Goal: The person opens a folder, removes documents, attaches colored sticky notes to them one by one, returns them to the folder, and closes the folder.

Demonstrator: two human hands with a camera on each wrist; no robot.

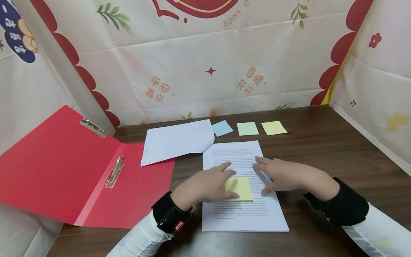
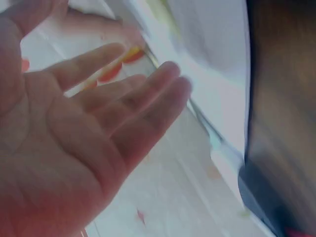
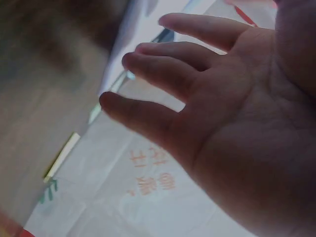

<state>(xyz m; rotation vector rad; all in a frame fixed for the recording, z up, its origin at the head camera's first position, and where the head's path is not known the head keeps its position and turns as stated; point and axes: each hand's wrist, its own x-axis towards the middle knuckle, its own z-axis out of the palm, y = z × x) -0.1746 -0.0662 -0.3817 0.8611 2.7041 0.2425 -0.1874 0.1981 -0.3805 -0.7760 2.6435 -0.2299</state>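
Observation:
A stack of printed paper [image 1: 245, 217] lies on the dark wooden table, with a yellow sticky note pad [image 1: 243, 189] on top of it. My left hand [image 1: 205, 184] is over the stack's left side, thumb and fingers spread around the pad's left edge and partly covering it. At the stack's right edge is my right hand [image 1: 287, 175], its fingers reaching over the printed text. Both wrist views show bare palms: the left palm [image 2: 64, 138] has loosely extended fingers, and the right palm [image 3: 222, 118] has its fingers spread, with nothing held in either.
A red folder [image 1: 151, 192] lies spread on the left, its metal clip [image 1: 115, 173] exposed. A blank white sheet [image 1: 176, 141] overlaps the folder's corner. Blue [image 1: 222, 128], green [image 1: 247, 129] and yellow sticky notes [image 1: 274, 127] line the back. A printed cloth [image 1: 199, 53] hangs behind.

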